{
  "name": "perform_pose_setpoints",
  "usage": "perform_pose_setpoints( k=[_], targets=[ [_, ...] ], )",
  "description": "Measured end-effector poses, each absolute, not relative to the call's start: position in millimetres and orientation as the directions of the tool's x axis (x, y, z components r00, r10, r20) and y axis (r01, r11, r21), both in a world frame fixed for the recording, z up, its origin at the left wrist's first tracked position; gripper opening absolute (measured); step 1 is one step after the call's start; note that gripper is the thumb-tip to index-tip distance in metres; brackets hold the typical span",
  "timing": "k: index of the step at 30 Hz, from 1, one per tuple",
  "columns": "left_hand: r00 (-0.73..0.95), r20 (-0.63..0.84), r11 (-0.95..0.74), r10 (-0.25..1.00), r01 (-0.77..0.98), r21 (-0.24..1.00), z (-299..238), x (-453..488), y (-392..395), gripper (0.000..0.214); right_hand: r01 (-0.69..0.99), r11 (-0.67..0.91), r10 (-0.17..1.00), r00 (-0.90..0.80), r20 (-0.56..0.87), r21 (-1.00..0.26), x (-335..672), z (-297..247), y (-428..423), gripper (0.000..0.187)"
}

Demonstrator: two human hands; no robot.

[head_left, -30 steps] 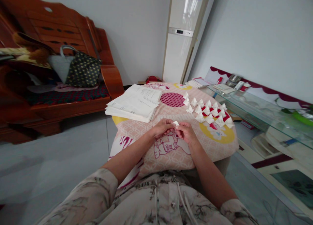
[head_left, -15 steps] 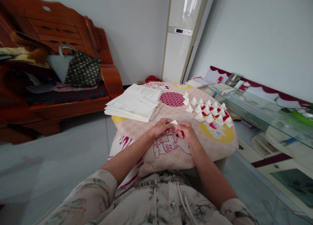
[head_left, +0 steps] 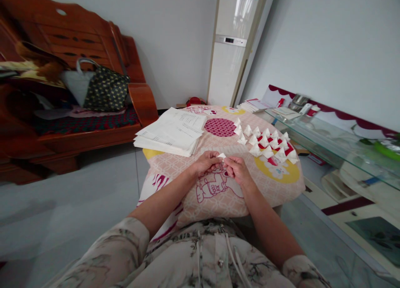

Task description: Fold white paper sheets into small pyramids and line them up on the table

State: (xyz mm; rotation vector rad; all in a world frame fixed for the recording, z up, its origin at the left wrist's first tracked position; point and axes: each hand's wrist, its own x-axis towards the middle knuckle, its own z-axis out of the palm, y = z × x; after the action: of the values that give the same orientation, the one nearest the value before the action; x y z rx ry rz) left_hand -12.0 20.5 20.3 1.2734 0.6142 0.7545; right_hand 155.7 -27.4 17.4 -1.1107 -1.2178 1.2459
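Note:
Above the patterned tablecloth (head_left: 187, 196), a small piece of folded white paper (head_left: 221, 156) is pinched between my two hands. My left hand (head_left: 206, 163) is closed on its left side, thumb and fingertips together. On its right side my right hand (head_left: 236, 168) pinches it, with the other fingers curled in. Most of the paper is hidden by the fingers. To the right of my hands stand several small folded paper pyramids (head_left: 268, 151) in loose rows. At the left lies a stack of printed paper sheets (head_left: 170, 131), not quite squared up.
A glass-topped cabinet (head_left: 343, 150) runs along the right side of the table, with cups and papers on it. A wooden sofa (head_left: 143, 100) with a patterned bag (head_left: 106, 90) stands at the left. A tall white air conditioner (head_left: 228, 67) is in the corner.
Both hands stay in nearly the same place, still pinching the paper. Only a slight shift of the fingers and the paper's visible tip shows.

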Motion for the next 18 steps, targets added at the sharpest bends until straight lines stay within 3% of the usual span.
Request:
perform_pose_setpoints(
  k=[11, 18],
  targets=[
    [0.611, -0.003, 0.109, 0.792, -0.136, 0.985, 18.3, -11.2, 21.7, 0.039, -0.097, 0.062, 0.998, -0.008, 0.063, -0.993, 156.5, 12.5, -24.5, 0.039],
    [0.642, 0.031, 0.036, 0.766, -0.091, 0.995, 18.0, -12.9, 20.3, 0.039, 0.015, 0.072, 0.997, -0.038, 0.072, -0.997, 152.7, 14.8, -26.4, 0.049]
  ],
)
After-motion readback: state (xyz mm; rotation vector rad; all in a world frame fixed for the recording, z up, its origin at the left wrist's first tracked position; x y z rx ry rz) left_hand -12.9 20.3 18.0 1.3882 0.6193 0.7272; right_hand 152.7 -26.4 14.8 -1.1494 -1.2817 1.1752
